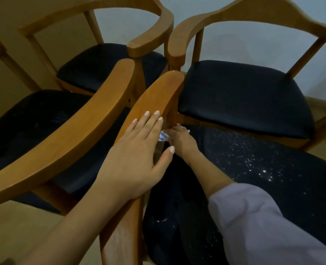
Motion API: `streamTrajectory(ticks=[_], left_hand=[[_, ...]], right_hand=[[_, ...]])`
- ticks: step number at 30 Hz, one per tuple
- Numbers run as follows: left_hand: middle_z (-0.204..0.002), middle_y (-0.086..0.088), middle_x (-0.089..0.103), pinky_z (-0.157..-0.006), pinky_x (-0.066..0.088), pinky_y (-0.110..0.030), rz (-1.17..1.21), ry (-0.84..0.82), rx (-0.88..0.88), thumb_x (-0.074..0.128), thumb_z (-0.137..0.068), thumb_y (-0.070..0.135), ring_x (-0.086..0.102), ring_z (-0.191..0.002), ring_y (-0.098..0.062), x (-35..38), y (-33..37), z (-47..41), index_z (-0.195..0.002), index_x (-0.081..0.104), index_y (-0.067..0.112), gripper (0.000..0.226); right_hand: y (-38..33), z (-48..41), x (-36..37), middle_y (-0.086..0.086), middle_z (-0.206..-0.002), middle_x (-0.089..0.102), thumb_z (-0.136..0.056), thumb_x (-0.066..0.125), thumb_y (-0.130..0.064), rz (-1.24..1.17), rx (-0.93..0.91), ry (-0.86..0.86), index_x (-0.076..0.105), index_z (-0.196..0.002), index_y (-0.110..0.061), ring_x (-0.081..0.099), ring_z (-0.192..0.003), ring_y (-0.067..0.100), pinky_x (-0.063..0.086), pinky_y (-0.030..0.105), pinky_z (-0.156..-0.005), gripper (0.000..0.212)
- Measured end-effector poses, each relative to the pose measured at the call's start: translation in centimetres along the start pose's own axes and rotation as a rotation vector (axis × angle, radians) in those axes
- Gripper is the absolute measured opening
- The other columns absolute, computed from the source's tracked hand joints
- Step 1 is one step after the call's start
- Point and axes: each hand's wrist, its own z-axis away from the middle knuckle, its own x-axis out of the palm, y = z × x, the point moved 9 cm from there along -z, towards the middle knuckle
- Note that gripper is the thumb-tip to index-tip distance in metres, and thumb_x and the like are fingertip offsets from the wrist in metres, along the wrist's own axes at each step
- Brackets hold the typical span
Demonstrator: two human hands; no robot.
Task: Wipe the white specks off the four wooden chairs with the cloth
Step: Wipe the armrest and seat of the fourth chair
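I am resting my left hand [137,152], fingers flat and open, on the armrest [158,92], probably to steady it, while my right hand [181,139] is gripping the bunched cloth [162,135] at the seat's [292,197] eleven o'clock corner, white specks [254,159] lying toward three o'clock.

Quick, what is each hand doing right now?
Left hand: open, flat on the armrest.
Right hand: closed on the cloth.

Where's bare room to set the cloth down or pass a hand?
Free: far-right chair's black padded seat, inside its curved wooden back; far-left black seat. Crowded: centre, where armrests meet, left hand flat on the near-right wooden armrest, right hand holding the blue-white cloth beside its post. Near-right seat carries white specks.
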Motion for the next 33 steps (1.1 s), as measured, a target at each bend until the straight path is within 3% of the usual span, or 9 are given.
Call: streamTrajectory(ticks=[6,10,13,16,19,22,25,30,33], left_hand=[[-0.158,0.012,0.001,-0.106,-0.016,-0.009,-0.021,0.011,0.005,0.013,-0.085,0.061,-0.011,-0.141,0.004,-0.2,0.0,-0.1,-0.151,0.009,0.022,0.077],[-0.158,0.011,0.003,-0.107,-0.014,-0.01,-0.023,0.019,0.007,0.02,-0.089,0.057,-0.01,-0.14,0.004,-0.3,0.2,-0.1,-0.151,0.011,0.021,0.072],[-0.158,0.009,0.004,-0.108,-0.013,-0.011,-0.028,0.017,0.006,0.015,-0.087,0.059,-0.008,-0.141,0.002,-0.3,0.2,0.0,-0.151,0.013,0.019,0.075],[-0.158,0.008,0.004,-0.113,-0.007,-0.018,-0.033,0.006,0.003,0.011,-0.084,0.061,-0.007,-0.142,0.0,-0.2,0.2,0.1,-0.151,0.013,0.018,0.079],[-0.158,0.007,0.005,-0.115,-0.005,-0.021,-0.038,0.003,0.0,0.011,-0.084,0.061,-0.006,-0.143,-0.002,-0.2,0.1,0.0,-0.151,0.012,0.019,0.079],[-0.158,0.006,0.005,-0.114,-0.006,-0.02,-0.062,-0.001,0.012,0.012,-0.085,0.06,-0.006,-0.143,-0.003,-0.1,0.2,0.2,-0.151,0.013,0.017,0.079],[-0.158,0.005,0.007,-0.114,-0.007,-0.02,-0.063,-0.007,0.018,0.011,-0.085,0.06,-0.006,-0.143,-0.003,0.0,0.2,0.2,-0.151,0.014,0.016,0.08],[-0.158,0.005,0.005,-0.116,-0.004,-0.023,-0.06,-0.04,0.014,0.009,-0.084,0.062,-0.006,-0.143,-0.004,0.1,0.1,0.0,-0.151,0.011,0.016,0.082],[-0.159,0.005,0.004,-0.115,-0.005,-0.023,-0.07,-0.052,0.004,0.017,-0.089,0.058,-0.006,-0.144,-0.005,0.1,0.1,0.0,-0.151,0.01,0.016,0.075]], right_hand=[[-0.8,0.8,-0.7,0.006,-0.124,0.061,-0.095,0.053,-0.014,-0.015,-0.064,0.06,0.06,-0.126,-0.016,0.049,-0.121,0.021,0.034,0.03,-0.104,0.031],[-2.5,3.0,0.4,0.003,-0.134,0.054,-0.096,0.047,-0.018,-0.02,-0.112,-0.027,0.049,-0.135,-0.017,0.043,-0.129,0.022,0.024,0.032,-0.114,0.039],[-4.7,6.7,-0.3,0.015,-0.125,0.057,-0.094,0.047,-0.01,0.02,-0.199,0.029,0.051,-0.132,0.001,0.052,-0.121,0.032,0.035,0.042,-0.111,0.039],[-4.9,9.5,1.0,0.019,-0.125,0.059,-0.09,0.059,-0.009,-0.125,-0.252,0.001,0.059,-0.126,-0.002,0.053,-0.121,0.036,0.043,0.052,-0.103,0.036],[-4.5,10.8,1.5,0.007,-0.144,0.046,-0.095,0.057,-0.021,-0.197,-0.22,-0.06,0.051,-0.138,-0.015,0.035,-0.139,0.025,0.039,0.044,-0.108,0.044],[-4.9,13.0,0.7,0.003,-0.147,0.043,-0.095,0.057,-0.025,-0.251,-0.23,-0.032,0.049,-0.139,-0.021,0.03,-0.141,0.019,0.036,0.04,-0.112,0.045],[-5.0,15.2,0.5,0.0,-0.153,0.035,-0.097,0.055,-0.026,-0.257,-0.202,-0.08,0.042,-0.144,-0.025,0.014,-0.143,0.01,0.017,0.024,-0.114,0.049],[-5.6,20.1,0.8,-0.007,-0.156,0.028,-0.097,0.038,-0.041,-0.232,-0.249,-0.181,0.038,-0.146,-0.03,0.012,-0.145,0.007,0.013,0.021,-0.117,0.051],[-5.4,23.0,0.6,-0.012,-0.154,0.027,-0.097,0.038,-0.042,-0.249,-0.287,-0.201,0.042,-0.144,-0.03,0.01,-0.144,0.0,0.007,0.016,-0.117,0.048]])
